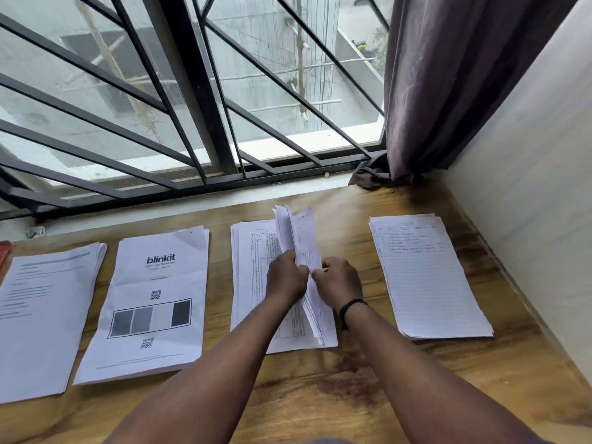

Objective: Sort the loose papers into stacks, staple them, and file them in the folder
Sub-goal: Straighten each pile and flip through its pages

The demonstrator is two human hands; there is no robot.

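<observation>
Several paper stacks lie side by side on the wooden table [320, 395]. At the far left is a stack of printed text pages [48, 315], then a stack topped by a "blinkit" sheet [150, 302], then a stack of table forms [250, 283], and at the right a stack of lined handwritten pages [429, 277]. Over the table-form stack, my left hand [286, 277] and my right hand [338, 282] both grip a bundle of sheets [301, 238] held on edge, upright. No stapler or folder shows.
A barred window [192, 107] runs along the table's far edge. A dark curtain [448, 84] hangs at the back right, beside a pale wall [538, 219]. A red edge [4, 254] shows at the far left. Bare wood lies in front of the stacks.
</observation>
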